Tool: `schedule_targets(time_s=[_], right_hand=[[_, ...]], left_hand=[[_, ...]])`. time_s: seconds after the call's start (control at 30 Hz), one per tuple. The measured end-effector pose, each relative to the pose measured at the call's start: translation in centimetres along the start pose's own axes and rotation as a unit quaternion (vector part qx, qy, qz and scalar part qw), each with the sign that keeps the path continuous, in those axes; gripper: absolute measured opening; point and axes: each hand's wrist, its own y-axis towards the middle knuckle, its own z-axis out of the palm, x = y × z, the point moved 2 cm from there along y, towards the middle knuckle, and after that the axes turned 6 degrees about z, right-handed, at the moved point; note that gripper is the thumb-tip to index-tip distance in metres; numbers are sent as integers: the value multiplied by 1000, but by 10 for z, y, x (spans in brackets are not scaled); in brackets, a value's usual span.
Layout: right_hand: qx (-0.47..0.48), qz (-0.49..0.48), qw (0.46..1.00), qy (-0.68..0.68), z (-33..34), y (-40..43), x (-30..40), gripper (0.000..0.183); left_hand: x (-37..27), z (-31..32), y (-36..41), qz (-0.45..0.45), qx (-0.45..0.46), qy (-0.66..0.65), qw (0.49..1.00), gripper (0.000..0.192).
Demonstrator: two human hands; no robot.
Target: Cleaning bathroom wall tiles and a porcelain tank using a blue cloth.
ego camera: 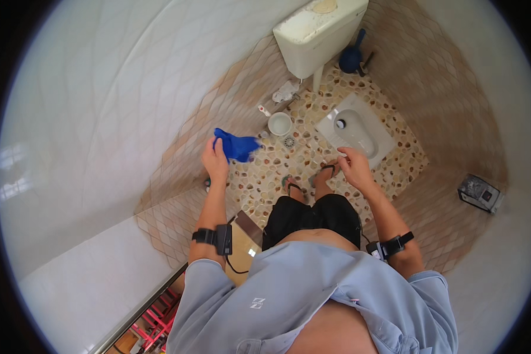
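My left hand (217, 159) pinches a limp blue cloth (239, 147) between thumb and fingers, out to the left above the pebble-patterned floor. The cloth hangs off to the right of the fingers, its free end slightly blurred; whether it is a rag or a glove, I cannot tell. My right hand (355, 167) holds nothing. Its thumb and forefinger are bent and apart, and it hovers over the near edge of a squat toilet (358, 132) set into the floor.
A white cistern (314, 48) hangs on the far wall. Below it are a small white bucket (279, 124), a floor drain (289, 141) and a tap (296, 96). A blue dipper (350, 59) lies in the far corner. A dark paper holder (480, 194) is mounted on the right wall.
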Motion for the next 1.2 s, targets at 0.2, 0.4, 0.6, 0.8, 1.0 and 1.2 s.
schedule_targets(time_s=[0.2, 0.4, 0.6, 0.8, 1.0, 1.2], right_hand=[[-56, 74, 996, 4, -12, -55, -17, 28], [-60, 126, 990, 5, -4, -75, -21, 26], [80, -16, 995, 50, 68, -25, 59, 27], [72, -13, 963, 260, 156, 55, 130, 60], [225, 170, 865, 414, 164, 78, 175, 26], [227, 154, 812, 515, 169, 82, 185, 8]], left_hand=[[64, -5, -10, -24, 12, 2, 1000, 26], [51, -52, 21, 0, 26, -12, 1000, 23], [-41, -76, 22, -70, 104, -303, 945, 20], [-105, -108, 18, -48, 118, -345, 930, 17], [-101, -156, 1, -54, 125, -394, 909, 15], [-108, -172, -11, -22, 98, -339, 936, 20]])
